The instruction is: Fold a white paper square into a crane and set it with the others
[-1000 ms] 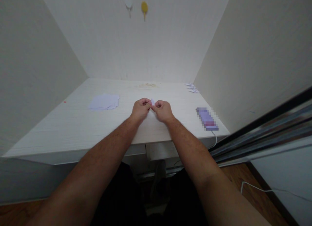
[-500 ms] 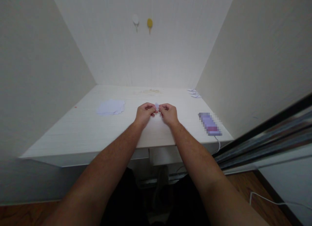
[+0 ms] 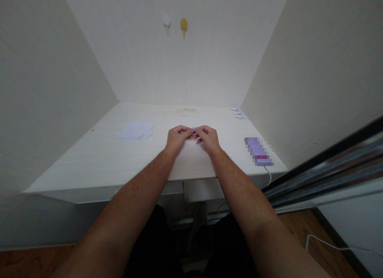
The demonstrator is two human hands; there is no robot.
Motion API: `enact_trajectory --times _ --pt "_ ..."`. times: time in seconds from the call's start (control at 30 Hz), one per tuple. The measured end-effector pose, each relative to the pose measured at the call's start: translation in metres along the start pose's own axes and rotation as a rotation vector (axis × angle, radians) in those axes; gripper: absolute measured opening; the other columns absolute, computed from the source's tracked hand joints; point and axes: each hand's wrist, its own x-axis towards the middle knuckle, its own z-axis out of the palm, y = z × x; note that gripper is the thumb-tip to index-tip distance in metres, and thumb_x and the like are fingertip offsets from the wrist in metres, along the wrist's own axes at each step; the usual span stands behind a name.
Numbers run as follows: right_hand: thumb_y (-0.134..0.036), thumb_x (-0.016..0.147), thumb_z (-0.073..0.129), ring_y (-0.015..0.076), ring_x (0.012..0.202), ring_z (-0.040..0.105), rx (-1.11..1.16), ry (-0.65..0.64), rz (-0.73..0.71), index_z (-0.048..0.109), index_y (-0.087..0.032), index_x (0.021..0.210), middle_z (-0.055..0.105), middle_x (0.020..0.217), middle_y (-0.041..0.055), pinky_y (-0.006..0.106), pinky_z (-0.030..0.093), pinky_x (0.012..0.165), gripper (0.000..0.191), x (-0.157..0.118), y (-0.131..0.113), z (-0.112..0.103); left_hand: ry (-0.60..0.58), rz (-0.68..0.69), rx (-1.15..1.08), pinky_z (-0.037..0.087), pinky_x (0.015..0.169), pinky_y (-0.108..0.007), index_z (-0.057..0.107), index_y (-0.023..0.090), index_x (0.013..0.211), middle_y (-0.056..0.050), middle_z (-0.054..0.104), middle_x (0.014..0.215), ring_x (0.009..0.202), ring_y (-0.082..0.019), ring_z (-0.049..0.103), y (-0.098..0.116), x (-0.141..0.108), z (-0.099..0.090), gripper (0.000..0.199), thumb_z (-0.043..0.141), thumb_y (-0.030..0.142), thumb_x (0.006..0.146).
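Near the middle of the white desk, my left hand [image 3: 178,137] and my right hand [image 3: 208,137] meet at the fingertips. Both pinch a small piece of white paper [image 3: 193,130], mostly hidden by the fingers. To the left lies a stack of white paper sheets [image 3: 136,130]. Several small folded white papers [image 3: 239,113] rest at the desk's back right corner.
A phone [image 3: 257,151], blurred out, lies on the right of the desk [image 3: 98,162] with a white cable [image 3: 270,176] hanging off the front edge. Walls enclose the desk's sides and back. White [image 3: 166,20] and yellow hooks [image 3: 184,24] are on the back wall.
The fingertips of my two hands have come closer together, and less of the small paper shows between them.
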Motion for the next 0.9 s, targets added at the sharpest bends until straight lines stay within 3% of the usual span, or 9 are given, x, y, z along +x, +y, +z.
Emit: enact_trajectory --times 0.2,0.47,0.9 --pt "-0.051 0.065 0.076 0.0144 0.064 0.064 -0.006 -0.02 0.009 0.066 -0.019 0.073 0.069 0.068 0.0028 0.022 0.046 0.047 0.034 0.0 -0.001 0.0 0.005 0.028 0.041 0.054 0.07 -0.032 0.072 0.015 0.073 -0.005 0.072 0.07 0.066 -0.016 0.067 -0.004 0.002 -0.003 0.022 0.082 0.032 0.062" --pt "-0.045 0.065 0.078 0.0119 0.059 0.059 -0.046 -0.049 0.003 0.067 -0.019 0.075 0.068 0.067 0.0012 0.022 0.046 0.048 0.03 0.0 0.002 -0.001 -0.011 -0.011 -0.075 0.055 0.07 -0.033 0.065 0.015 0.064 -0.005 0.069 0.069 0.064 -0.015 0.065 -0.001 0.001 0.0 0.029 0.083 0.039 0.062" --pt "-0.041 0.067 0.081 0.0094 0.054 0.054 -0.138 -0.084 -0.008 0.069 -0.019 0.083 0.063 0.061 -0.0028 0.022 0.045 0.05 0.03 0.0 0.005 -0.004 0.0 -0.055 -0.133 0.056 0.078 -0.036 0.065 0.015 0.065 -0.004 0.068 0.073 0.071 -0.015 0.065 0.008 -0.002 0.004 0.024 0.083 0.028 0.057"
